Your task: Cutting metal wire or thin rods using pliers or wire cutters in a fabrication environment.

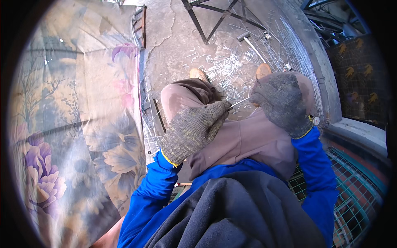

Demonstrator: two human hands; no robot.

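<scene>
Grey-gloved left hand [196, 127] and grey-gloved right hand [282, 103] clamp a thin silvery rod [240, 102] between them, and short silvery pieces [228, 66] litter the grey concrete floor [163, 58] beyond!

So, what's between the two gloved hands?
A thin, pale rod bridges the gap from the left hand to the right hand; the head view shows it.

"What covers the left side?"
"A large flower-printed cloth [82, 111], its blooms [41, 165] purple."
"And the concrete floor [165, 58] ahead?"
"A dark metal frame [226, 15] stands on it, with a long-handled hammer [244, 36] lying nearby."
"What about the right?"
"A dark panel [359, 80] with yellow motifs [368, 70], and green mesh [351, 182] below."
</scene>
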